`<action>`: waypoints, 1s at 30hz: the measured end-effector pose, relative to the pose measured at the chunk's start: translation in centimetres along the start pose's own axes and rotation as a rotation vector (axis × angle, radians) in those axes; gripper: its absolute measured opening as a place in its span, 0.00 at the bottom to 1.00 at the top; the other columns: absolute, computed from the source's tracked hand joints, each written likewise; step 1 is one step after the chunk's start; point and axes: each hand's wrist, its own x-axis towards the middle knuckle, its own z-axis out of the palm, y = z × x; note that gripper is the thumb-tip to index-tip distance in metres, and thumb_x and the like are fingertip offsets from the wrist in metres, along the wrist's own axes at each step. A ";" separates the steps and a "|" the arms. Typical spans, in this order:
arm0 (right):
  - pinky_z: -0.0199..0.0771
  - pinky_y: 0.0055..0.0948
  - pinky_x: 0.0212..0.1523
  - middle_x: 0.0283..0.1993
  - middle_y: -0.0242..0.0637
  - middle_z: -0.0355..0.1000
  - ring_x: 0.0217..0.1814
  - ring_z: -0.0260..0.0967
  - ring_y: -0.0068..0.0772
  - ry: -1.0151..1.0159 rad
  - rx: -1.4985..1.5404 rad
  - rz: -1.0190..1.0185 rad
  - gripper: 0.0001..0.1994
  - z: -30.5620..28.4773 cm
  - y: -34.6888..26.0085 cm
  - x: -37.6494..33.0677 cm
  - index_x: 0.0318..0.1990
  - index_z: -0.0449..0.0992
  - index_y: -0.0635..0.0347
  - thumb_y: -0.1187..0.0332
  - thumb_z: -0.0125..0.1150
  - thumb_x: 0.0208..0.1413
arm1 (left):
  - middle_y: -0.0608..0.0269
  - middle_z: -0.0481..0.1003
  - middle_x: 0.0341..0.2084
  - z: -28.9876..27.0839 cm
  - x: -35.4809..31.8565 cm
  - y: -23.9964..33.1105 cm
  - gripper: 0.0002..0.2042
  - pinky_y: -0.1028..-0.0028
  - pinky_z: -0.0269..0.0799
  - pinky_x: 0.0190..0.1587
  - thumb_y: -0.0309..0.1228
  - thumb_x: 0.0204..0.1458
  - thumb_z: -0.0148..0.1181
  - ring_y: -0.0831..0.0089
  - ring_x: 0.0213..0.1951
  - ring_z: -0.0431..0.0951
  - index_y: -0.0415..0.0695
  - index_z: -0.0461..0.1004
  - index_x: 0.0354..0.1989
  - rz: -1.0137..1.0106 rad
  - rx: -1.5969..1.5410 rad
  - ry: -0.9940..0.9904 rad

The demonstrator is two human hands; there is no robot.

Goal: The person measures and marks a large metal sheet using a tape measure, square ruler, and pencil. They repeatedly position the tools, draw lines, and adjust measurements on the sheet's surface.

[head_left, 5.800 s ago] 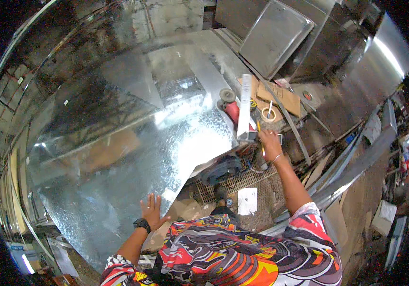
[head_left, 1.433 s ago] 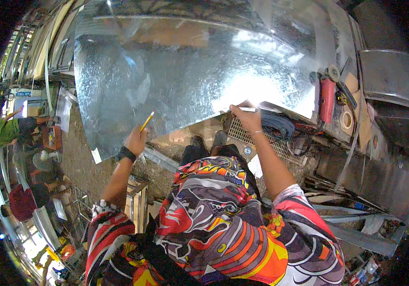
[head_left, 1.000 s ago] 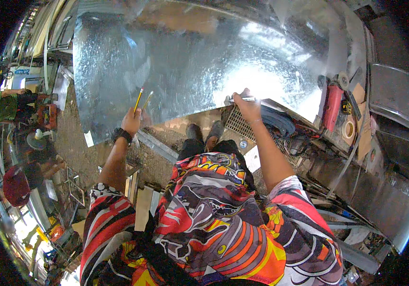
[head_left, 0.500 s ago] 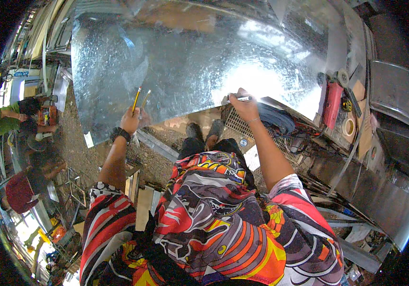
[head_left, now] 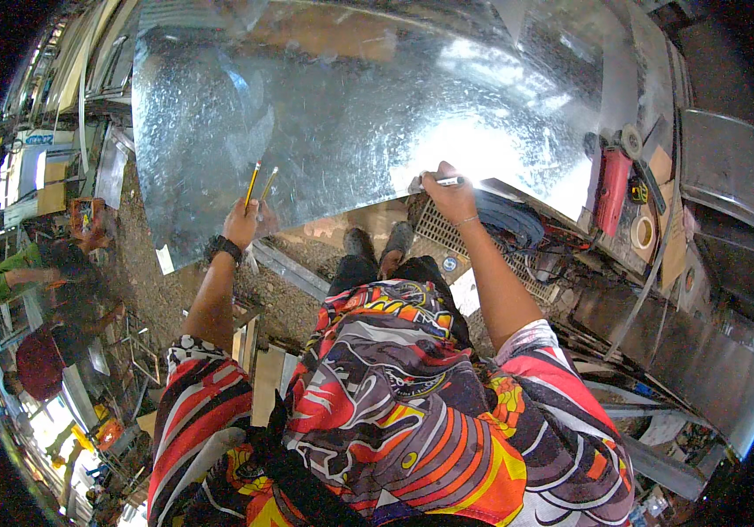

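A large shiny metal sheet spreads out ahead of me, its near edge running slantwise past both hands. My left hand is closed round a yellow pencil, which points up and away over the sheet's near left part; its reflection shows beside it in the metal. At the near edge, by the bright glare, my right hand is closed on a short white-and-black marker-like object. Glare and the fingers hide part of that object. Whether this hand also pinches the sheet edge, I cannot tell.
Right of the sheet lie a red tool, a tape roll and coiled dark cable. Under the near edge is a metal grating. Two people work at the left, one in green, one in dark red. Metal strips lie near my feet.
My hands, the pencil and the sheet stay nearly in place. At the left, the person in green has shifted nearer, toward the person in dark red.
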 end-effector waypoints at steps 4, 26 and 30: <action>0.69 0.33 0.32 0.25 0.33 0.74 0.28 0.67 0.23 0.033 -0.054 -0.008 0.17 -0.4 0.1 -0.1 0.28 0.74 0.63 0.59 0.69 0.57 | 0.37 0.78 0.40 1.1 -0.8 2.8 0.23 0.50 0.72 0.47 0.50 0.69 0.47 0.36 0.47 0.78 0.39 0.73 0.50 0.009 0.145 0.032; 0.67 0.32 0.31 0.24 0.31 0.72 0.28 0.62 0.21 -0.009 -0.043 -0.053 0.15 -0.5 0.2 0.0 0.26 0.71 0.63 0.62 0.68 0.56 | 0.32 0.77 0.47 1.0 -1.5 4.2 0.27 0.48 0.72 0.52 0.50 0.68 0.48 0.33 0.52 0.76 0.36 0.70 0.59 -0.008 0.212 0.035; 0.69 0.31 0.31 0.26 0.31 0.74 0.27 0.66 0.22 0.006 -0.025 0.040 0.15 -1.1 -2.2 -0.4 0.29 0.73 0.62 0.61 0.69 0.56 | 0.33 0.78 0.45 0.8 -1.9 3.9 0.25 0.47 0.71 0.51 0.50 0.69 0.48 0.34 0.51 0.77 0.38 0.72 0.54 -0.003 0.242 0.047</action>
